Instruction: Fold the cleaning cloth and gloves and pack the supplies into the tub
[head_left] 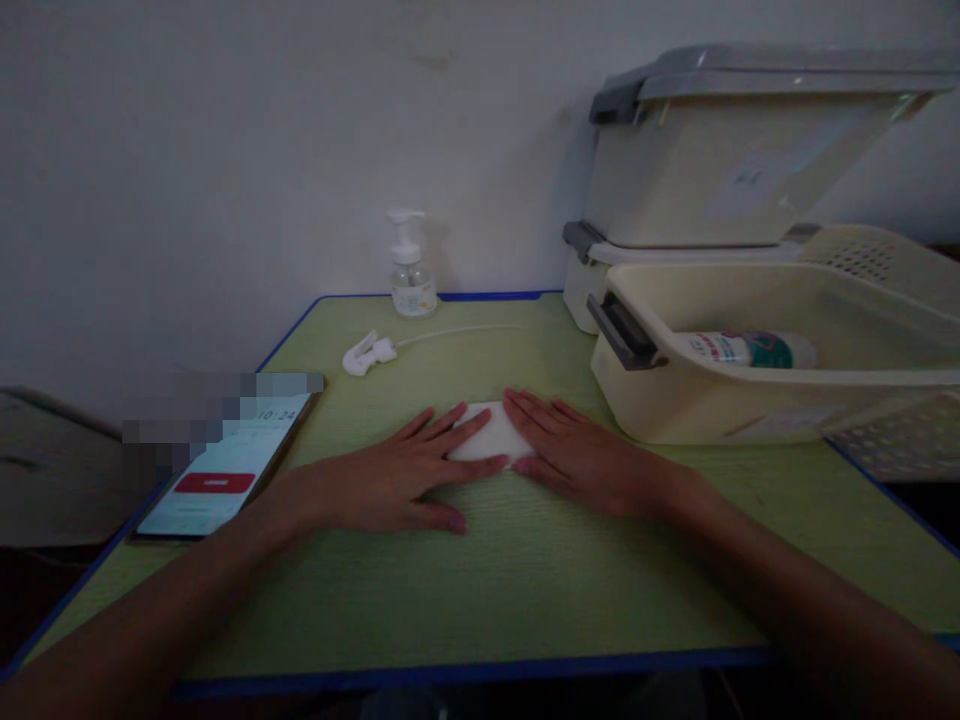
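Note:
A small white folded sheet, perhaps a tissue or cloth point(491, 437), lies flat on the green table point(480, 590). From the left, my left hand point(409, 470) rests palm down with fingers spread, some of them over the sheet's left and near edges. My right hand point(577, 455) lies flat over its right side, fingers stretched out and angled to the far left. Both hands touch the sheet without gripping it. Parts of it are hidden under the fingers. Beyond them lies a white spray-pump head point(366, 353) with its thin tube pointing right.
A clear pump bottle point(412, 285) stands at the back edge by the wall. On the left lies a large phone point(232, 460). To the right sits a cream basket point(675, 410) holding a white and green bottle point(750, 350). Lidded storage boxes point(690, 180) are stacked behind it.

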